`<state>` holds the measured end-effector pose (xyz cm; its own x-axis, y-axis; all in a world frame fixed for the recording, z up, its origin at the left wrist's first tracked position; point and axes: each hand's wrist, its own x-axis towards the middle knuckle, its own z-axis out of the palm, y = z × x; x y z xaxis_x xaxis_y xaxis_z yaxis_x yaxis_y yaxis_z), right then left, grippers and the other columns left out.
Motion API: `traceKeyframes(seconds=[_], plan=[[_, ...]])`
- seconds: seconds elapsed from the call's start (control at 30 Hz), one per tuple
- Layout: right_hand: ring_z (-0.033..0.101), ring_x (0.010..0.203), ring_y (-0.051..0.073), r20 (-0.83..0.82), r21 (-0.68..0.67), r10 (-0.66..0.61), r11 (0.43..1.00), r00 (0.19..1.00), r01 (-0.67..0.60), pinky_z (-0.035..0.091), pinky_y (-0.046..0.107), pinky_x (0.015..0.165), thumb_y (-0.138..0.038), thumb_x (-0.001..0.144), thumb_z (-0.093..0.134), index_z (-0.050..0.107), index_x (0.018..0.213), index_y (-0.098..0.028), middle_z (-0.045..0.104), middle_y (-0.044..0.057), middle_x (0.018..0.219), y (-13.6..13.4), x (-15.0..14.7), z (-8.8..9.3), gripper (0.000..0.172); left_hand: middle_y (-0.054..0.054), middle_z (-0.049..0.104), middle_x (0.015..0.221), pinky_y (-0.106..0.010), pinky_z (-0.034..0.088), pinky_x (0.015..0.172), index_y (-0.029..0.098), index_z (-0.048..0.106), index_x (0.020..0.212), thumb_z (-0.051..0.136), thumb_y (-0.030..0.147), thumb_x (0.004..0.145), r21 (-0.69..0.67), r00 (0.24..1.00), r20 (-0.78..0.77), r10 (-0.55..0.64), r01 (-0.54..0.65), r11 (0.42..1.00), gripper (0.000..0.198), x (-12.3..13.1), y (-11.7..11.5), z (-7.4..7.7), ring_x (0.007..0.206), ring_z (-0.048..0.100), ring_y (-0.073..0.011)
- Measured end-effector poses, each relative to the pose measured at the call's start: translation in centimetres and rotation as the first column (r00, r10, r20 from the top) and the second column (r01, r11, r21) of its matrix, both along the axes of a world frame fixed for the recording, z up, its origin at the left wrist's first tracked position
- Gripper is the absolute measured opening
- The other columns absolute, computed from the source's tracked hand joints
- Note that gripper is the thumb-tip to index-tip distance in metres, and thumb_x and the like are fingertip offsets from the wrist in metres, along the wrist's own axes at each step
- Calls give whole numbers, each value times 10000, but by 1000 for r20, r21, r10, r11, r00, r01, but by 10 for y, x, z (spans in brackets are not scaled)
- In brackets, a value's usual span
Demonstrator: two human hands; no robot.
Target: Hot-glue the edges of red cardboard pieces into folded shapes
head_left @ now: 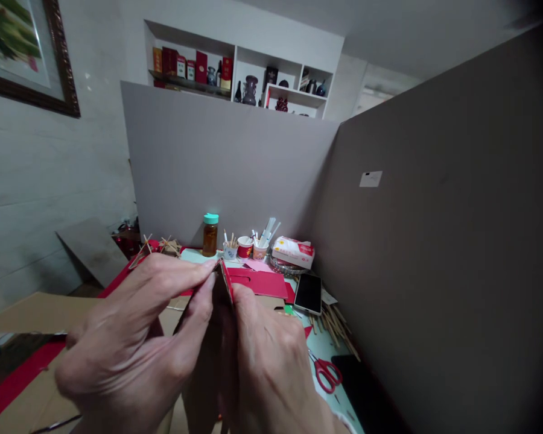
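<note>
My left hand [136,337] and my right hand [266,367] are raised close to the camera, fingertips meeting. Between them they pinch a thin piece of card [226,282], red on one face and brown on the other, held edge-on. The left thumb and forefinger press its top edge from the left. Fingers of the right hand close against it from the right. Most of the card is hidden behind the hands.
Behind lie red card [257,280], a phone [308,293], red scissors [328,374], wooden sticks [337,325], a tissue box [294,251], cups of sticks [245,246] and a brown bottle [210,235]. Grey partition boards [434,241] stand behind and right. Brown cardboard [36,310] lies at left.
</note>
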<state>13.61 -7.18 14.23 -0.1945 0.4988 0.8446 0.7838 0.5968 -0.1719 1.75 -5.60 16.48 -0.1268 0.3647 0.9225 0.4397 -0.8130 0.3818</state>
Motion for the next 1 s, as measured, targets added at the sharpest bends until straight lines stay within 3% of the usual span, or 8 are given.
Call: traceKeyframes(seconds=[0.23,0.33,0.47,0.57,0.63,0.7,0.83,1.0], plan=[[527,542,165,42,13,79,997,996,-80,316,304,499,-53,895,417,491,866,-188,583,27,688,-3,12,7,157,46,734,854,-317,523,755,306,781,931,711,69,804,-13,989,108,-106,108,994,278,0,0,3,802,640,-160],[515,542,167,52,-29,100,995,994,-98,316,314,504,-92,944,401,499,881,-190,581,20,685,-4,20,13,153,37,757,880,-312,520,797,312,793,870,695,107,841,-88,950,211,-229,252,964,229,-2,4,4,882,660,-180],[526,606,169,17,-225,180,959,983,-172,367,307,573,-188,1021,391,508,912,-210,615,18,748,-6,26,18,160,33,731,815,-228,528,698,277,783,784,732,120,820,-236,817,419,-396,519,822,169,-12,11,9,778,644,-137],[476,603,153,-37,-307,205,929,978,-207,356,291,576,-225,1025,411,502,901,-226,596,-3,756,-7,28,20,153,9,698,764,-204,524,566,240,752,757,794,187,773,-357,727,538,-427,655,666,69,-16,14,15,666,625,-126],[451,599,142,-68,-327,232,913,970,-242,342,279,566,-227,1016,426,488,877,-233,585,-13,766,-7,30,22,152,-11,686,773,-212,528,512,227,729,757,840,254,732,-394,686,578,-442,709,586,117,-16,15,18,634,623,-135],[457,611,139,-81,-343,246,903,966,-258,346,275,576,-236,1012,445,484,864,-236,592,-14,788,-7,32,23,154,-27,682,757,-232,547,502,221,719,774,853,321,720,-391,716,554,-425,675,626,176,-12,16,19,634,639,-155],[530,653,150,-57,-370,273,887,960,-275,398,284,635,-252,1024,446,536,911,-225,627,0,800,-8,35,25,147,-44,693,700,-300,603,592,224,719,812,807,413,768,-322,850,421,-316,466,824,213,0,13,23,725,696,-221],[594,689,162,-48,-392,285,876,957,-281,449,291,686,-281,1043,440,583,927,-214,657,16,792,-9,35,25,196,-51,711,714,-334,607,642,225,741,819,803,429,767,-305,891,326,-317,416,857,220,5,9,25,786,706,-248]])
